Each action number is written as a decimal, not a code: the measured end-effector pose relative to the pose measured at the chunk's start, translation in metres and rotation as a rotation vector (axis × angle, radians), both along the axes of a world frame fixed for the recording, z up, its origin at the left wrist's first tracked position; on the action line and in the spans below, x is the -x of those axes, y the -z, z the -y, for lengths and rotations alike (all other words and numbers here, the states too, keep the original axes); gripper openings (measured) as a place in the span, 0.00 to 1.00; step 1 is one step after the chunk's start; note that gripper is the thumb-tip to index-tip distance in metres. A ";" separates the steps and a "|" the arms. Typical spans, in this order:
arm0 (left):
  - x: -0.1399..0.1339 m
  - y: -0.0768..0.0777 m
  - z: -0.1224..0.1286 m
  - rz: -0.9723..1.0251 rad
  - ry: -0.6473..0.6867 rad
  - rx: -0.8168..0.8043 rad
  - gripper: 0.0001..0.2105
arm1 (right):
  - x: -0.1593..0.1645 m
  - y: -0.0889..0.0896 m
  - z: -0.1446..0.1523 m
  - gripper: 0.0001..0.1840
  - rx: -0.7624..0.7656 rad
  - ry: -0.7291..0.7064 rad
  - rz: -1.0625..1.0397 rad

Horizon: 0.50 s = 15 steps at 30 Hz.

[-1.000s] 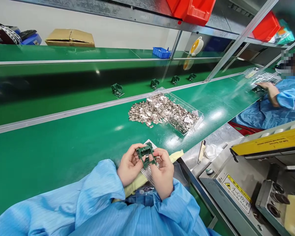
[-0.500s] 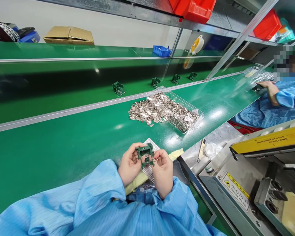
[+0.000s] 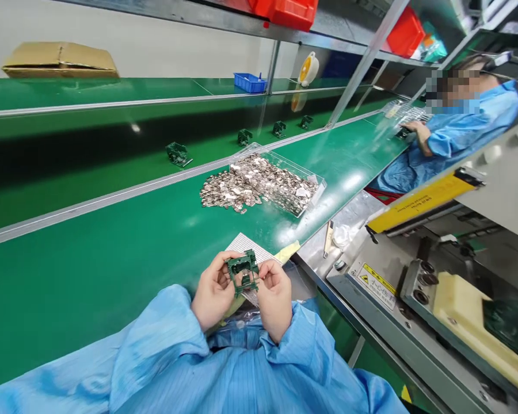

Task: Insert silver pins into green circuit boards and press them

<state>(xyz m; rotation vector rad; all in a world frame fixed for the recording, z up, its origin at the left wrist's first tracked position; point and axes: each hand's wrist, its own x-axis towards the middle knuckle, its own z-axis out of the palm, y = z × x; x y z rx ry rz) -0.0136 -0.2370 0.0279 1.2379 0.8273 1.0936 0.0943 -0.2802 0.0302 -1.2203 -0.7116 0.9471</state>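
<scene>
My left hand (image 3: pixel 213 290) is closed on the left side of a green plastic frame (image 3: pixel 251 260), an open-centred part held tilted up before my body. At the frame's right edge, my right hand (image 3: pixel 276 296) is closed in a pinch of thumb and forefinger; whatever tiny piece sits between those fingertips is too small to make out. Beneath both hands lies a white gridded sheet (image 3: pixel 243 242), with a pale yellow cloth or bag (image 3: pixel 288 252) partly showing. Ahead, a heap of small shiny metal pieces (image 3: pixel 224 192) spills from a clear plastic tray (image 3: pixel 320 190).
Several similar green frames (image 3: pixel 178 154) stand along the sunken strip behind the metal rail (image 3: pixel 129 192). To the right are a cutter knife (image 3: pixel 328 238), white tissue (image 3: pixel 344 236) and a machine with a warning label (image 3: pixel 376 286). Farther right, a co-worker (image 3: pixel 453 138) in blue sits at the bench.
My view has swung to the right, so everything on the bench appears farther left. Both hands keep the same hold around the green frame.
</scene>
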 end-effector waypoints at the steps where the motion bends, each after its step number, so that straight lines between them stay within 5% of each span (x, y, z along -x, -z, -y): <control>1: 0.001 0.001 0.000 -0.010 0.018 -0.020 0.14 | -0.005 0.001 0.003 0.11 0.003 -0.003 0.022; 7: 0.005 0.007 -0.018 0.005 -0.004 -0.031 0.20 | -0.061 0.034 0.033 0.11 0.038 0.241 0.131; 11: -0.012 0.009 -0.030 0.032 0.069 0.020 0.20 | -0.065 0.058 0.042 0.18 0.123 0.038 0.122; 15: -0.037 0.016 -0.035 -0.002 0.161 0.017 0.19 | -0.051 0.060 0.036 0.17 0.091 -0.041 0.127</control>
